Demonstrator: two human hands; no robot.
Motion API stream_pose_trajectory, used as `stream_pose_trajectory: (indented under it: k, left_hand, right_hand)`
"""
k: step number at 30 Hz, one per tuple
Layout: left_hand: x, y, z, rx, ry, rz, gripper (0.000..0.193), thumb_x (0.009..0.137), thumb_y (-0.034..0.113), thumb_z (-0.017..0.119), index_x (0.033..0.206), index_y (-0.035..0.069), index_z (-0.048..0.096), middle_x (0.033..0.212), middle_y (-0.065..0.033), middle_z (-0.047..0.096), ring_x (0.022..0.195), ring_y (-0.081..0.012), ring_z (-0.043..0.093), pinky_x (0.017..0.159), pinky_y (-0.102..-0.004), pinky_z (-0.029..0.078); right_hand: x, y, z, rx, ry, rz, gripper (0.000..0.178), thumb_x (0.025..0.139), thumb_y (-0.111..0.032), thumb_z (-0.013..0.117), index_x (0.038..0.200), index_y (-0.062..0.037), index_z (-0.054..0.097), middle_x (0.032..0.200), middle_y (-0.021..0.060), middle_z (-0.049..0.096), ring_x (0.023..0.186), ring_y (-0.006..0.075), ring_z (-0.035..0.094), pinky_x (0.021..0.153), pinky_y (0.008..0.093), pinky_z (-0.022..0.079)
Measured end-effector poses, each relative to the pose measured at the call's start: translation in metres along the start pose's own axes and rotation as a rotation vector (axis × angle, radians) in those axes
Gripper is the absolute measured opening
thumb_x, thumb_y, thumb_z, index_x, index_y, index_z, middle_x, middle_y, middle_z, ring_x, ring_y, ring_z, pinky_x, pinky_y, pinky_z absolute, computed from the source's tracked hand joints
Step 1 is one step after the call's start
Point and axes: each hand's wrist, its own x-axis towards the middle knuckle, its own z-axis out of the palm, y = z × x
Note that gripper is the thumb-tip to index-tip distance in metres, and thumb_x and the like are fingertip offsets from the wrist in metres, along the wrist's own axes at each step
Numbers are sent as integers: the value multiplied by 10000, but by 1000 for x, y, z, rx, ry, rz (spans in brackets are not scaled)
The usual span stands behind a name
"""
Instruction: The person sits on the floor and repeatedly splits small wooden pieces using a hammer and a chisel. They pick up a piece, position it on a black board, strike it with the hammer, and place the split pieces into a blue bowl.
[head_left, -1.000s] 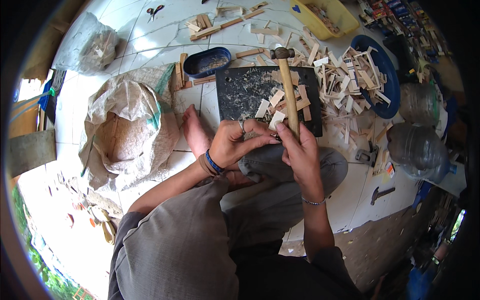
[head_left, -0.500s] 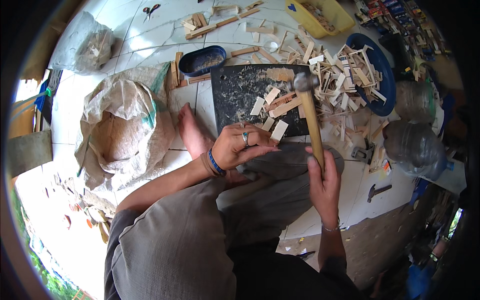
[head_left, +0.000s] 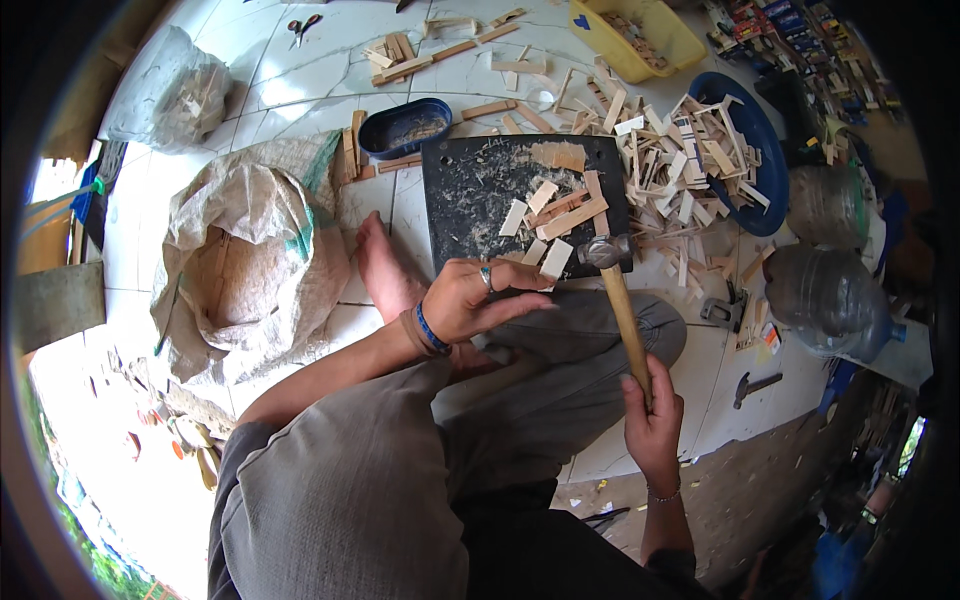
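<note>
My right hand (head_left: 657,425) is closed round the lower part of a hammer's (head_left: 627,325) wooden handle. The hammer's metal head points away from me, over the near right corner of a dark board (head_left: 465,200). My left hand (head_left: 485,298) is closed in a pinch at the board's near edge. A small pale wooden piece (head_left: 557,259) sticks up at its fingertips; the fingers partly hide its lower end. Several more short wooden pieces (head_left: 570,214) lie on the board, which is strewn with shavings.
A large heap of wooden pieces (head_left: 685,160) spills from a blue basin (head_left: 765,150) on the right. Around the board are a small blue tub (head_left: 374,132), a yellow tub (head_left: 683,50), an open woven sack (head_left: 180,290), a second hammer (head_left: 757,387) and scissors (head_left: 302,28).
My right hand has lowered the hammer toward me, and its head has dropped from over the wood pieces to the board's near right corner. My left hand has shifted slightly left.
</note>
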Motion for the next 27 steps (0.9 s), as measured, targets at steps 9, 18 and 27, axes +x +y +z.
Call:
stream_pose_trajectory:
  k: [9,18,27]
  left_hand:
    - [0,2,-4,-11,36,-123,160,891,39,809,1024,7,725,1042,-144,795,914,-230,790,764,-316,610]
    - [4,0,-5,-47,56,-100,165,890,76,803,1029,3,749,1029,-141,786,886,-284,778,758,-339,601]
    - [4,0,-6,2,31,-13,156,903,47,785,1028,-4,706,1032,-171,761,916,-297,764,780,-362,588]
  right_hand:
    - [9,-4,0,-4,-22,11,362,1022,-123,678,1333,45,601,829,126,707,661,121,620,618,288,498]
    - [11,-9,-13,-236,-97,-249,516,974,-34,693,1471,-7,556,1179,199,748,872,314,775,737,377,597]
    - [15,-17,-19,-317,-45,-421,594,921,25,718,1490,-31,559,1007,168,756,754,267,740,660,369,572]
